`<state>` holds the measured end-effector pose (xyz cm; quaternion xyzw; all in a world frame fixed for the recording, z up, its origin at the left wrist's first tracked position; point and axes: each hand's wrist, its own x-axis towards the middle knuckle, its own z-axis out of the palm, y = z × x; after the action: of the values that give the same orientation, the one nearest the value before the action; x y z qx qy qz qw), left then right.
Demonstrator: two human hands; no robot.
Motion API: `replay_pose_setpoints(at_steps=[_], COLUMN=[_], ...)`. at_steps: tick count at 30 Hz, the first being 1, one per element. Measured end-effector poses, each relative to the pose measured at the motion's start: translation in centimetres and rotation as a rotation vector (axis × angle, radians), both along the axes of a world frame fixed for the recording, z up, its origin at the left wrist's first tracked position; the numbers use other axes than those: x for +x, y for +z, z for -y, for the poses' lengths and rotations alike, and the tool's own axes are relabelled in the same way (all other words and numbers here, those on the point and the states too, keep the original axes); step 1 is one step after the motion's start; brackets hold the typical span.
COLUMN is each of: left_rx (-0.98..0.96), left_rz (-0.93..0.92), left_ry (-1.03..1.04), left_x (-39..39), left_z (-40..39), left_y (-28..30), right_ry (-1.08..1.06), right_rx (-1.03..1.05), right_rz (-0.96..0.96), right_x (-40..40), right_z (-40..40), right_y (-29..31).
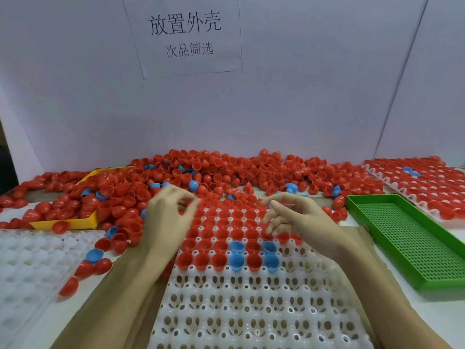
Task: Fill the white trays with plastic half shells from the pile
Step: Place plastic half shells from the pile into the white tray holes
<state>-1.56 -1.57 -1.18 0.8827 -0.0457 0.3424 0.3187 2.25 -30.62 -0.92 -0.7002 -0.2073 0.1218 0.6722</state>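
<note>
Both hands hovered over the half-filled white tray, with the shell pile just behind.

We saw the left hand, blurred, at the tray's far left edge with fingers curled toward the thumb; whether it pinched a shell we could not tell. The right hand hung over the filled rows with fingers loosely spread, holding nothing we could see. The white tray lay on the worktop in front of us, its far rows filled with red and a few blue shells and its near rows bare. The pile spread along the back wall. A second white tray sat left, a filled tray far right, a green tray beside it, and a yellow tray under the pile's left side.
</note>
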Motion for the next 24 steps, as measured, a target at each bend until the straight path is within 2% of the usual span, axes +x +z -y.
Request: replay_pose_setpoints(at_steps=[1, 3, 6, 11, 18, 24], left_rx=[0.066, 0.158, 0.207, 0.147, 0.351, 0.546], left_rz=[0.01, -0.082, -0.18, -0.171, -0.286, -0.52], left_ry=[0.127, 0.29, 0.35, 0.199, -0.102, -0.232], left_x=[0.5, 1.2, 1.8, 4.2, 12.1, 16.7], left_z=[-1.4, -3.6, -4.6, -3.2, -1.9, -1.2], left_y=[-0.3, -1.3, -2.7, -2.7, -0.1, 1.2], right_ry=[-0.046, -0.1, -0.119, -0.124, -0.124, -0.125], right_rx=[0.018, 0.042, 0.058, 0.052, 0.049, 0.073], right_rz=[-0.004, -0.002, 0.002, 0.0, 0.001, 0.007], right_x=[0.2, 0.6, 0.8, 0.8, 1.0, 1.2], right_z=[0.3, 0.8, 1.1, 0.9, 0.9, 1.1], right_y=[-0.1, -0.3, -0.6, -0.5, -0.6, -0.6])
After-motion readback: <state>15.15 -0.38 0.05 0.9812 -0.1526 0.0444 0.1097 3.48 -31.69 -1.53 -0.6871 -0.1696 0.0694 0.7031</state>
